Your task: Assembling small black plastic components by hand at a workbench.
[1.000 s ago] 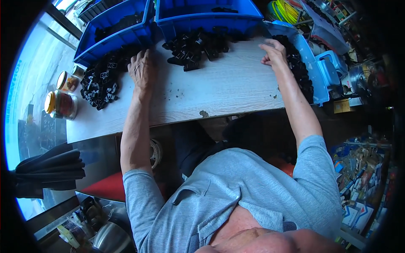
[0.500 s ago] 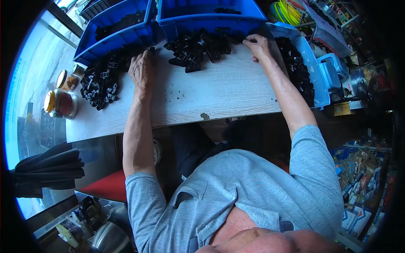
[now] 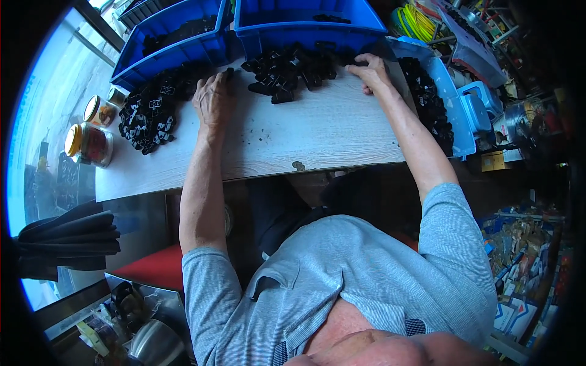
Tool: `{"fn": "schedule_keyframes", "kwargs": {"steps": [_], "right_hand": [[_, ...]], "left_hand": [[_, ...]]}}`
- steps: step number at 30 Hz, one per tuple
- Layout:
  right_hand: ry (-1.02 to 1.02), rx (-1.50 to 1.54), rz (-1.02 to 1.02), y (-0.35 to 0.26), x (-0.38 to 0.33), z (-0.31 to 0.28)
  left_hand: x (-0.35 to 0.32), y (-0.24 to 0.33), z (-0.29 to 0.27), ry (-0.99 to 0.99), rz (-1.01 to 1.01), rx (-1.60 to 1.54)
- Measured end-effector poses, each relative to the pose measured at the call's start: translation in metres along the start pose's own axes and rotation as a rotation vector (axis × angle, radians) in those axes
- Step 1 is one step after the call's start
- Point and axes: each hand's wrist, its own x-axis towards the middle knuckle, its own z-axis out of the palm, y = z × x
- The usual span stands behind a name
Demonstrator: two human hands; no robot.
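My left hand (image 3: 213, 100) lies flat on the pale wooden table (image 3: 323, 137), fingers spread, fingertips at the edge of a heap of small black plastic parts (image 3: 149, 113) on the left. My right hand (image 3: 370, 70) rests at the right end of a second pile of black parts (image 3: 293, 68) in the middle of the table, fingers curled against the pieces. I cannot tell whether it has one in its grip.
Two blue bins (image 3: 174, 33) (image 3: 305, 21) stand along the table's far edge, a third blue tray (image 3: 448, 100) with black parts at the right. Two jars (image 3: 91, 143) sit at the left end. Cluttered shelves and boxes fill the right side.
My right hand has moved left from the blue tray on the right to the middle pile of black parts. My left hand has stayed in place.
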Motion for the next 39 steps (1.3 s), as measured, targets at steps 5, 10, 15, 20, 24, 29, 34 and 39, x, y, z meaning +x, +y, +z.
{"fn": "schedule_keyframes", "kwargs": {"steps": [5, 10, 15, 20, 24, 29, 34, 39], "right_hand": [[0.05, 0.054, -0.027, 0.014, 0.008, 0.006], [-0.068, 0.167, 0.105, 0.012, -0.017, -0.003], [-0.289, 0.136, 0.051, -0.007, -0.085, -0.013], [-0.516, 0.082, -0.061, -0.027, -0.113, 0.008], [-0.481, 0.12, -0.083, -0.027, -0.122, 0.019], [-0.484, 0.118, -0.128, -0.017, -0.118, 0.018], [-0.466, 0.078, -0.054, -0.026, -0.122, 0.018], [-0.475, 0.16, -0.059, -0.018, -0.118, 0.021]], "left_hand": [[0.002, -0.005, 0.005, 0.039, 0.016, -0.021], [-0.011, -0.014, 0.01, 0.317, 0.018, -0.396], [-0.041, 0.06, -0.024, 0.107, 0.067, -0.495], [-0.054, 0.122, -0.035, 0.028, 0.205, -0.612], [-0.057, 0.14, -0.029, -0.021, 0.267, -0.64], [-0.052, 0.141, -0.027, -0.134, 0.442, -0.525], [-0.053, 0.136, -0.028, -0.172, 0.463, -0.502], [-0.055, 0.137, -0.029, -0.278, 0.431, -0.463]]}}
